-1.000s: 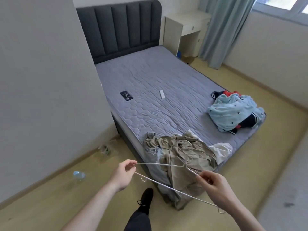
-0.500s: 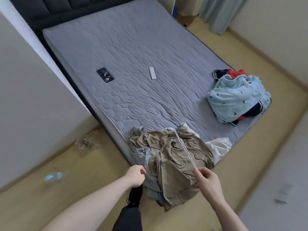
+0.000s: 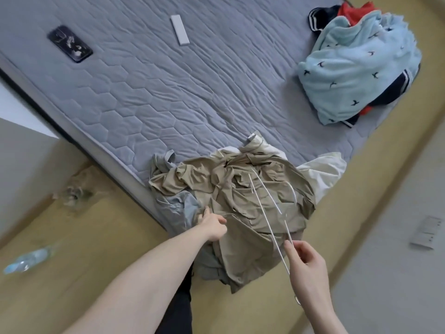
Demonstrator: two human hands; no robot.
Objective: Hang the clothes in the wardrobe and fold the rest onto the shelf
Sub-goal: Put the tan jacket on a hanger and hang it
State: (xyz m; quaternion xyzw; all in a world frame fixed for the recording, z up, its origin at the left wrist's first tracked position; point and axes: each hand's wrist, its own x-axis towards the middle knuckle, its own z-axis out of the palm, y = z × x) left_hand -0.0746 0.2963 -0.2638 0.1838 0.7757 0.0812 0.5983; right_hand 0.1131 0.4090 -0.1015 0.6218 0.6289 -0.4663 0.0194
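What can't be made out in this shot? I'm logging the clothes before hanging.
- Head view: the garments under the khaki garment are mostly covered by it, so no count.
- The left hand meets the cloth edge, but the fingers are blurred; grip unclear.
- The red item is cut by the top edge.
- The hanger hook is thin and blurred.
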